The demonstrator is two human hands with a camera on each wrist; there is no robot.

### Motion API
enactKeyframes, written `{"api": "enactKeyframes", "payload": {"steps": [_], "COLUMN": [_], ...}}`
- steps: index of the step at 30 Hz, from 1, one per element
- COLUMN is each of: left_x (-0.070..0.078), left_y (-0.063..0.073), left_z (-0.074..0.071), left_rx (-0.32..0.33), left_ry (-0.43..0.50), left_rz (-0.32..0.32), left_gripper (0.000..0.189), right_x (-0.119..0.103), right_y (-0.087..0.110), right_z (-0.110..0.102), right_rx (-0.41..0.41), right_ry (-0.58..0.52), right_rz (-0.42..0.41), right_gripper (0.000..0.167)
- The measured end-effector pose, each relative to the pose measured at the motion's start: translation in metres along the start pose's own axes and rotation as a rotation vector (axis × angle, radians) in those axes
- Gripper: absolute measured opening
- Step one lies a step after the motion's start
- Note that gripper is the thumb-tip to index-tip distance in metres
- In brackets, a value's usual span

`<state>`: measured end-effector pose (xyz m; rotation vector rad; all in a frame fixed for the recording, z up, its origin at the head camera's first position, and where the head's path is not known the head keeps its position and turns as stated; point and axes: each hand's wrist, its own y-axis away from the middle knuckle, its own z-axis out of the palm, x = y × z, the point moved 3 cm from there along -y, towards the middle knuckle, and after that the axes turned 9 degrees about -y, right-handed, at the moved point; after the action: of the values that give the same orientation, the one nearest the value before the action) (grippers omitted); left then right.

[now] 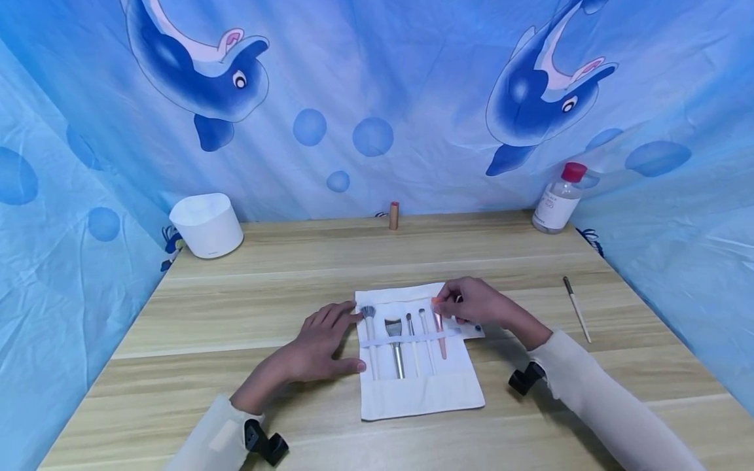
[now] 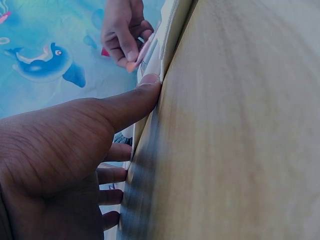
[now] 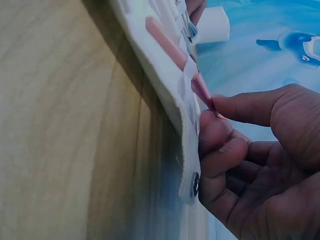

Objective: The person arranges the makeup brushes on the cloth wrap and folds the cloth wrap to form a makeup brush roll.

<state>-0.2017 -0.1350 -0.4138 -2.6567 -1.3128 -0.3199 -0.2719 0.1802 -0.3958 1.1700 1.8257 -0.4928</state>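
Observation:
A white cloth brush roll lies unfolded on the table, with several makeup brushes under its elastic strap. My right hand pinches a pink makeup brush near its orange bristle end; the handle passes beneath the strap. In the right wrist view a snap button shows on the roll's tab below the fingers. My left hand lies with fingers spread at the roll's left edge, thumb and fingertips touching the cloth. Nearest to it is a brush with dark fluffy bristles; a wide flat brush lies beside that.
A loose thin brush lies on the wooden table to the right. Along the back stand a white container, a small brown tube and a red-capped bottle. A blue dolphin-print curtain hangs behind.

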Motion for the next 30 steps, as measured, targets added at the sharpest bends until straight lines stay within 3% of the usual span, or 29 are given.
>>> {"api": "enactKeyframes", "payload": {"steps": [6,13,19,23,30], "left_x": [0.000,-0.001,0.000,0.000,0.000], "left_y": [-0.001,-0.002,-0.001,-0.001,0.000], "left_z": [0.000,-0.001,-0.002,-0.001,0.001], "left_rx": [-0.017,-0.019,-0.017,-0.009,0.003], "left_ry": [-0.007,-0.012,-0.016,-0.003,0.002], "left_rz": [-0.011,-0.008,-0.007,-0.006,0.005], "left_gripper": [0.084,0.084,0.084,0.084,0.084], "right_x": [0.000,-0.004,-0.008,-0.010,-0.006], "right_y": [0.004,0.011,0.016,0.021,0.036], "right_z": [0.002,0.006,0.007,0.002,-0.036], "right_rx": [-0.005,-0.098,-0.102,-0.039,0.221], "right_ry": [0.139,0.191,0.253,0.264,0.313], "right_rz": [-0.057,-0.113,-0.175,-0.170,-0.065], "right_gripper": [0.009,0.018,0.015,0.014,0.017]}}
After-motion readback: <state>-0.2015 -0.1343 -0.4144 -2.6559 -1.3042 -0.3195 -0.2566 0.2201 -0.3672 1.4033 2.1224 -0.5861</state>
